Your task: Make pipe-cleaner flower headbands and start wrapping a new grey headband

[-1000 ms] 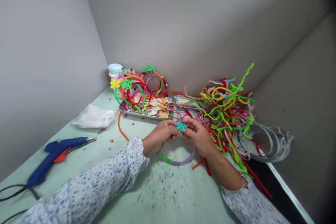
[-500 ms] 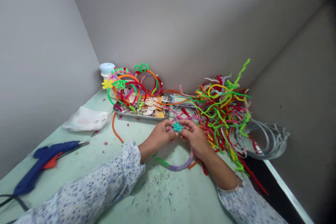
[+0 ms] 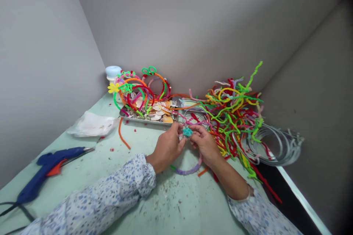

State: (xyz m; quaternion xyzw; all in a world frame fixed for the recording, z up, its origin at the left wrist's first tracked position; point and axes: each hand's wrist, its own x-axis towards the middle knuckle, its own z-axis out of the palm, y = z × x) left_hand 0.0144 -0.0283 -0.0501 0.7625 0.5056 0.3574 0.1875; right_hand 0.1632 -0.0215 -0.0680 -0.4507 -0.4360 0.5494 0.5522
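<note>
A small teal pipe-cleaner flower sits between my two hands, above the table. My left hand pinches it from the left with thumb and forefinger. From the other side, the fingertips of my right hand close on its right edge. Below the hands curves a headband wrapped in purple, pink and green pipe cleaner; my hands hide its upper part, and I cannot tell whether the flower is joined to it.
Behind my hands, a metal tray holds shells, with finished headbands leaning over it. Pipe cleaners pile up at right beside bare wire hoops. A blue glue gun and a plastic packet lie left.
My left hand has turned and shifted slightly, its back now more upward and covering more of the headband's green end. The flower has tilted a little; my right hand stays nearly in place.
</note>
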